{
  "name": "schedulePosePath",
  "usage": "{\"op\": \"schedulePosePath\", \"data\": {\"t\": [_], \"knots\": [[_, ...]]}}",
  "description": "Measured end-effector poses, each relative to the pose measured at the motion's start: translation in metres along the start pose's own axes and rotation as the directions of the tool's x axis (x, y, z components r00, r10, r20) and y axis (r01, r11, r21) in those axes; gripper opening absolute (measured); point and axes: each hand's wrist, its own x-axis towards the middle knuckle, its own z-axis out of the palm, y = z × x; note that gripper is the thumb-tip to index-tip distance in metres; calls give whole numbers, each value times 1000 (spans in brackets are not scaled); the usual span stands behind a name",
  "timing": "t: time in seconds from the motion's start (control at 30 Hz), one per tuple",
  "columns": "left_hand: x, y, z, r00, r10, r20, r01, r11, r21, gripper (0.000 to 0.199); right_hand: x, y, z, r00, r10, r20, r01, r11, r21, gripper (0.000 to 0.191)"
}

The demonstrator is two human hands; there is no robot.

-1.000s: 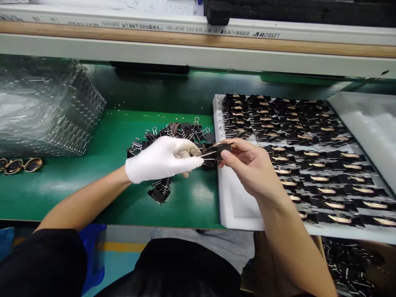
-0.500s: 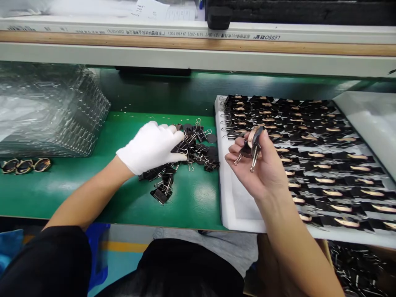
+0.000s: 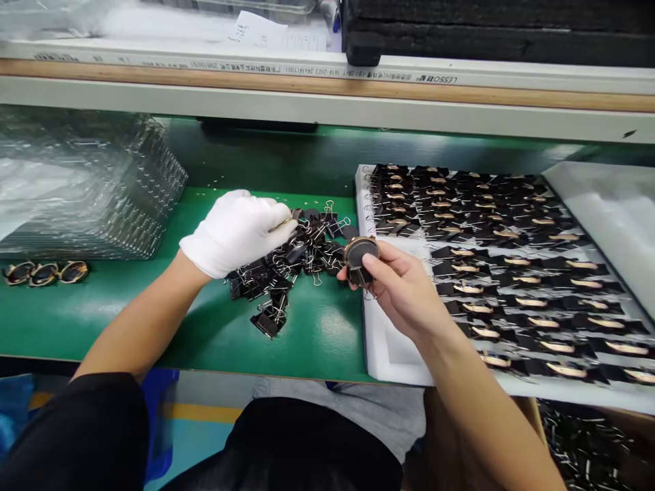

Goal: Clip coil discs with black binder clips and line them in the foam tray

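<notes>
My left hand (image 3: 238,228), in a white glove, is over the pile of black binder clips (image 3: 266,273). Its thumb and fingers pinch a binder clip (image 3: 295,215), mostly hidden by the glove. Bare, my right hand (image 3: 396,283) grips a round gold-rimmed piece (image 3: 361,252) with a dark disc on its face, just right of the pile. The thumb presses on the disc. A black binder clip (image 3: 359,275) is clamped at the piece's lower edge, its wire handles pointing down. Dark loose discs (image 3: 350,232) lie among the clips.
On the right, a white foam tray (image 3: 376,354) carries rows of clipped gold-rimmed pieces (image 3: 529,302). Clear plastic trays (image 3: 127,198) are stacked at left, with gold-rimmed tinted lenses (image 3: 45,273) before them. A shelf edge (image 3: 307,109) crosses behind. A box of clips (image 3: 588,450) stands below right.
My right hand has moved left from over the foam tray and turned the round piece so its dark face shows. My left hand has drawn slightly left, pinching a clip.
</notes>
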Motion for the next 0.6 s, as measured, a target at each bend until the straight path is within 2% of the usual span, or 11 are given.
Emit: {"op": "schedulePosePath", "data": {"t": [0.2, 0.37, 0.5, 0.6], "knots": [[-1, 2, -7, 1000, 6, 19, -8, 996, 90, 43, -3, 5, 2, 992, -61, 108, 81, 979, -189, 23], [1, 1, 1, 999, 26, -24, -23, 992, 123, 42, -2, 8, 0, 981, -111, 161, 158, 933, -323, 19], [2, 1, 15, 998, 18, -61, -11, 994, 107, 34, 1, 17, 5, 954, -169, 248, 284, 772, -568, 18], [3, 4, 21, 995, 17, -98, -6, 994, 109, 32, 3, 24, 11, 931, -189, 314, 358, 648, -672, 17]]}}
